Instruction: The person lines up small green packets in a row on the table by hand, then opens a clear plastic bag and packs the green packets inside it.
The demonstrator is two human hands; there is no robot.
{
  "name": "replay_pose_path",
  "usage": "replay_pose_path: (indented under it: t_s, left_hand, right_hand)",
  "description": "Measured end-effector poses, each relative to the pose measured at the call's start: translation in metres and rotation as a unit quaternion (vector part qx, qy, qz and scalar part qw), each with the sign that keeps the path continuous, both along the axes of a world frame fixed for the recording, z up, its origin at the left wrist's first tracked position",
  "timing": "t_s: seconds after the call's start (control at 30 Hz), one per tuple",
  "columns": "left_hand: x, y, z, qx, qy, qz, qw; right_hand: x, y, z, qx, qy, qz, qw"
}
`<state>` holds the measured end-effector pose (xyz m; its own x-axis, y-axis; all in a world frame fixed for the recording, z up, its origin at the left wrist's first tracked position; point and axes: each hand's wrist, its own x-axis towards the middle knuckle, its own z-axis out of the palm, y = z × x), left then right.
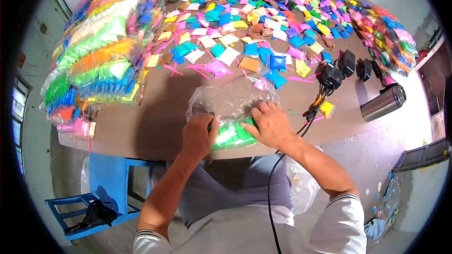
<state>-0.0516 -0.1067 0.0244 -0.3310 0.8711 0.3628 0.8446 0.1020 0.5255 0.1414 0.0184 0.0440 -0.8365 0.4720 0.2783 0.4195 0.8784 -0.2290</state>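
A clear plastic bag (219, 101) lies at the table's front edge, its flat, unfilled part spread away from me. Bright green packets (230, 136) fill the near end. My left hand (200, 134) is closed on the bag's left side, fingers curled under and mostly hidden. On the right side, my right hand (271, 124) grips the plastic with bent fingers, its thumb stretched across the green packets. Small coloured packets lie just beyond the bag, among them a pink one (217, 68) and a blue one (276, 79).
Loose coloured packets (263, 0) cover the far table. Filled bags are stacked at left (101, 61) and right (381, 28). Black power adapters (332, 76) with cables and a steel flask (383, 103) stand at right. A blue chair (108, 178) is at lower left.
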Motion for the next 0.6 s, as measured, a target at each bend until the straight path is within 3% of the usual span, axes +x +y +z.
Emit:
replay_pose_path:
  t_s: [0.33,0.4,0.43,0.5,0.6]
  left_hand:
    - [0.000,0.001,-0.004,0.011,0.004,0.014,1.000]
    - [-0.001,0.000,-0.007,0.036,0.009,0.013,0.999]
    - [0.000,0.000,-0.008,0.061,0.013,0.006,0.998]
    - [0.000,0.000,-0.008,0.051,-0.002,0.005,0.999]
    - [0.001,0.001,-0.006,0.045,-0.012,0.002,0.999]
  right_hand:
    - [-0.001,0.011,-0.009,-0.003,-0.020,0.024,1.000]
    - [0.003,0.014,-0.010,-0.009,0.097,0.053,0.994]
    - [0.009,0.018,-0.007,-0.011,0.095,0.053,0.994]
    - [0.022,0.034,0.011,-0.276,0.186,-0.004,0.943]
    - [0.034,0.064,0.036,-0.390,0.305,-0.047,0.868]
